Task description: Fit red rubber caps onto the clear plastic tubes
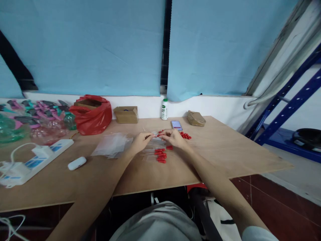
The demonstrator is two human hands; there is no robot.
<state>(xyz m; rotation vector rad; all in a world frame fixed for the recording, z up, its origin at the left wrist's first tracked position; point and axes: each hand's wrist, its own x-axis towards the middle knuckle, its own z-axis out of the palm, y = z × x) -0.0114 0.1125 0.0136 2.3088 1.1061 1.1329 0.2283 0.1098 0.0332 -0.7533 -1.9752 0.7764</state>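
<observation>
My left hand [140, 140] and my right hand [173, 137] meet over the middle of the wooden table [220, 150]. Their fingers are pinched together on a thin clear glass tube [156, 134] held between them. Just below the hands lie several finished droppers with red rubber bulbs [162, 156] in a row. A small heap of loose red bulbs [186, 135] lies to the right of my right hand. Clear plastic bags [112, 144] are spread left of my left hand.
A phone [176, 125], a white bottle [164, 109], a brown pouch [196, 118] and a cardboard box [126, 114] stand at the back. A red bag [91, 114], spray-bottle parts [32, 115], a power strip [37, 160] and a white case [77, 163] lie left. Blue shelving [291, 107] is right.
</observation>
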